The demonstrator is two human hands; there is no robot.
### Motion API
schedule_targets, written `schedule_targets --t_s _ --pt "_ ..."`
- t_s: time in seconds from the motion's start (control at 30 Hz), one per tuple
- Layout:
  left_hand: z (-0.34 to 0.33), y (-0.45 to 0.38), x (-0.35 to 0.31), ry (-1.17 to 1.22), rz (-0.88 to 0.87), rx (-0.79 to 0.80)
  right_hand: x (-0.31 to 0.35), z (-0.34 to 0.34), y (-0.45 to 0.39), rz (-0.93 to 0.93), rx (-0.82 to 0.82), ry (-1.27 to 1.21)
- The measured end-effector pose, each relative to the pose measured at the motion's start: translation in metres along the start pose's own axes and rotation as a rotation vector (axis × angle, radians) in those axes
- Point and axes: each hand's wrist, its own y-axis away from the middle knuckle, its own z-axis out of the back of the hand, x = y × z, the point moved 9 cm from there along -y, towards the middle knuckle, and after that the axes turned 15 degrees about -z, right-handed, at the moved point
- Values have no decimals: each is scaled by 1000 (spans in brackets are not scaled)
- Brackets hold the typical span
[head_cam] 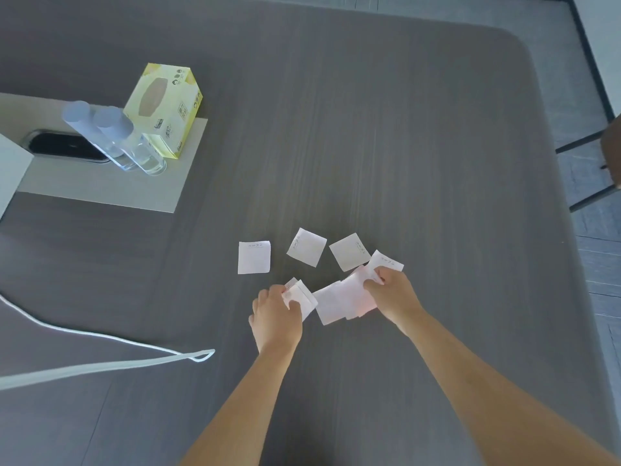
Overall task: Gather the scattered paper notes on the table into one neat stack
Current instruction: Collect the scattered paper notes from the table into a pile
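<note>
Print on the notes is too blurry to read, left hand (276,316) pinching a small bunch of notes (300,295), right hand (394,290) gripping an overlapping pile (342,299).

Three loose notes (306,247) behind both hands' bunches; tissue box (164,109) and bottles (114,136) far left.

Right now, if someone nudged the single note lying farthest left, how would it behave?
The leftmost note looks thin and floppy, so it would probably slide on the smooth table. It lies flat, so lifting an edge may be fiddly.
</note>
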Motion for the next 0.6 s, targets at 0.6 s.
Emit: schedule_targets --t_s 0.6 --pt "-13 4 -2 -54 -45 -78 -22 -73 18 8 -233 360"
